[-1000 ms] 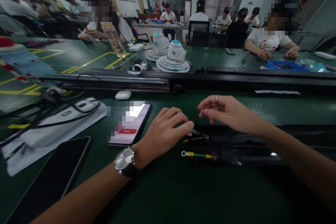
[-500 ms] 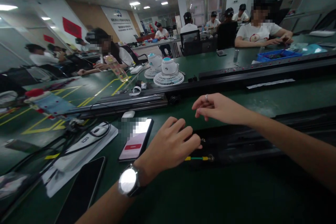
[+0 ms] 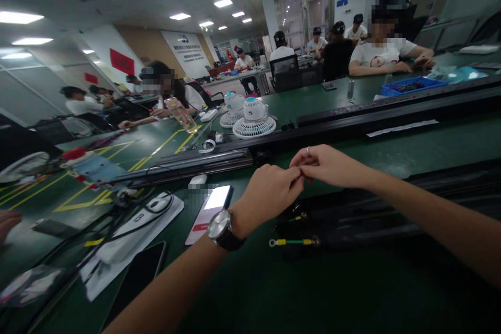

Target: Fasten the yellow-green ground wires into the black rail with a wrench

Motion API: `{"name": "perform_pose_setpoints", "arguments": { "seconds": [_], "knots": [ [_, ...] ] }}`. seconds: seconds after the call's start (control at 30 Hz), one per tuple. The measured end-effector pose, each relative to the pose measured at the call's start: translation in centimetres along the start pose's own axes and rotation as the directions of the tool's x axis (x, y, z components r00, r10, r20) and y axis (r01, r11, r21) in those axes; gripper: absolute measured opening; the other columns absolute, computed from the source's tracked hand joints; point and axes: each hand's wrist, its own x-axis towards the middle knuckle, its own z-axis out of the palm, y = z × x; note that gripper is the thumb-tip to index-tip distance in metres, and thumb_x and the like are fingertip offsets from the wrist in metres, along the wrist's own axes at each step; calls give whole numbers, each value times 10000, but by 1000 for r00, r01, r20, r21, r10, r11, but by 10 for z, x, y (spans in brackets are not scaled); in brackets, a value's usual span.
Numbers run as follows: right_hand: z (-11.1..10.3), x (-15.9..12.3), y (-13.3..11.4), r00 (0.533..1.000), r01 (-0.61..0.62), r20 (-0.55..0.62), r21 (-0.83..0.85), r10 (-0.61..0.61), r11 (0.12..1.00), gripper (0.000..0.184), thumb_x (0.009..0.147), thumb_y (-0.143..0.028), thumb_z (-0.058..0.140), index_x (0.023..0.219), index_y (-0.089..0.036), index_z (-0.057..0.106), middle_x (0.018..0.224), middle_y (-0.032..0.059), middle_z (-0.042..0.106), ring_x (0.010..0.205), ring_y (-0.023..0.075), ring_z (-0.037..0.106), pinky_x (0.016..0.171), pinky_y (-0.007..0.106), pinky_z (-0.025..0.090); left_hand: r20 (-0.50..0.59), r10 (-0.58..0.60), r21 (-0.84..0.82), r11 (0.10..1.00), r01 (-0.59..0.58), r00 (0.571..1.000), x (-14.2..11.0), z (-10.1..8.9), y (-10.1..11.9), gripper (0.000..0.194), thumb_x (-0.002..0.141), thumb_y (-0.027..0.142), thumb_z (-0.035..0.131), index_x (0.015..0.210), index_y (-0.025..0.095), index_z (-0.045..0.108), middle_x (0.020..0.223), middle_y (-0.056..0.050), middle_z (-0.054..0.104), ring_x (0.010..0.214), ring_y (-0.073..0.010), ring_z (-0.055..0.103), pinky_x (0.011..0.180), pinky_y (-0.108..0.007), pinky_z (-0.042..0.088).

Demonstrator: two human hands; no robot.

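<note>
My left hand (image 3: 276, 188), wearing a wristwatch (image 3: 219, 225), has its fingertips pressed together against those of my right hand (image 3: 326, 166), which has a ring on one finger. Both are closed in a pinch over the green table (image 3: 352, 292). Whatever lies between the fingertips is hidden or too small to make out. Just below the hands, a short green wire with yellow sleeves and ring terminals (image 3: 294, 242) is fixed to the end of a long black rail (image 3: 364, 229). A second such wire end (image 3: 300, 217) shows above it.
Left of my hands lie a lit phone (image 3: 209, 214), a dark phone (image 3: 136, 282) and a white device with a cable (image 3: 136, 224). Beyond stand white fans (image 3: 254, 117), metal bars (image 3: 211, 163) and a blue tray (image 3: 415, 86). Co-workers sit across the table; another person's hand (image 3: 8, 222) shows at far left.
My left hand has moved up and right to meet my right hand, uncovering the green wire's near terminal. The view has shifted slightly, and another person's hand has appeared at the left edge.
</note>
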Motion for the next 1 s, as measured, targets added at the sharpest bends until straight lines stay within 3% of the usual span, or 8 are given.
{"name": "perform_pose_setpoints", "arguments": {
  "seconds": [0.23,0.37,0.47,0.57,0.67,0.8,0.9,1.0],
  "knots": [
    [1,-2,0,999,38,15,-81,-37,996,278,812,-40,519,993,-166,688,881,35,748,769,166,684,713,310,524,-103,-148,-60,988,142,984,-4,0,-3,376,1070,350,439,829,190,679,594,13,579,505,-126,495,544,-288,225],
    [8,-8,-4,996,71,57,-200,-61,977,86,791,-103,655,810,-187,662,713,-12,671,631,152,591,597,295,426,-165,-194,-97,979,180,967,-4,-5,-2,415,1067,388,452,751,191,636,569,18,539,501,-125,461,544,-296,208],
    [16,-12,-8,993,84,99,-247,-61,965,93,838,-231,728,782,-188,668,662,-16,657,558,139,549,546,295,374,-211,-226,-125,971,204,951,-1,-10,5,414,1059,383,459,718,191,597,564,21,519,510,-126,444,556,-301,211],
    [23,-14,-10,993,94,93,-284,-70,954,170,949,-259,625,816,-173,686,742,26,705,613,152,600,599,309,411,-242,-249,-179,961,209,938,3,-15,10,399,1060,381,462,729,191,577,573,32,512,515,-119,430,559,-293,232],
    [25,-16,-9,995,87,71,-327,-68,941,266,1004,-262,549,783,-167,661,690,23,670,578,145,582,584,308,403,-257,-257,-329,930,166,931,1,-14,9,390,1062,472,485,806,193,580,632,35,558,555,-120,484,560,-274,274],
    [24,-24,-6,993,91,101,-341,-59,936,343,1039,-264,520,739,-173,661,695,4,669,558,115,580,552,273,411,-229,-250,-501,859,106,941,-23,3,0,306,1080,468,473,996,197,591,811,22,643,711,-133,590,632,-261,381],
    [22,-32,-4,985,117,161,-340,-65,933,340,1053,-279,535,768,-180,693,832,2,722,624,96,616,617,248,459,-182,-260,-463,874,151,948,-48,26,-4,230,1081,376,463,1049,192,597,928,-14,654,825,-167,604,705,-293,430],
    [22,-39,-1,978,132,197,-362,-63,923,258,1055,-294,555,889,-187,720,812,-15,720,658,102,640,659,245,476,-131,-238,-462,874,153,962,-65,48,-2,199,1080,337,462,1093,189,594,1025,-38,659,937,-196,603,806,-336,470]
  ]
}}
